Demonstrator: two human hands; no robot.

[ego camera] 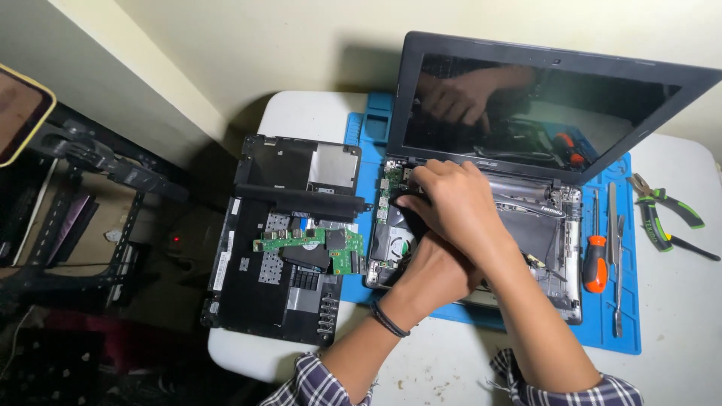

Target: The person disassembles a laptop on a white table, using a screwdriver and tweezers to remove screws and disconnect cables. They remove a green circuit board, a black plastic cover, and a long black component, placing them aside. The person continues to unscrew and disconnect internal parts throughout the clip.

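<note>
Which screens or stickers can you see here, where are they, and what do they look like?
Dark glossy rectangular laptop screen: upright at the back of the blue mat, switched off, mirroring the hands.
Small white rectangular sticker: left edge of the black plastic laptop bottom cover.
Yellow-edged phone-like screen: far left edge, dark, cut off.

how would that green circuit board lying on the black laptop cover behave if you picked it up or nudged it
The green circuit board looks thin and flat, so probably light and fairly stiff. It lies loose across the black bottom cover, so a nudge would likely slide it. Its exposed components suggest it is fragile; holding it by the edges seems safest.
</note>
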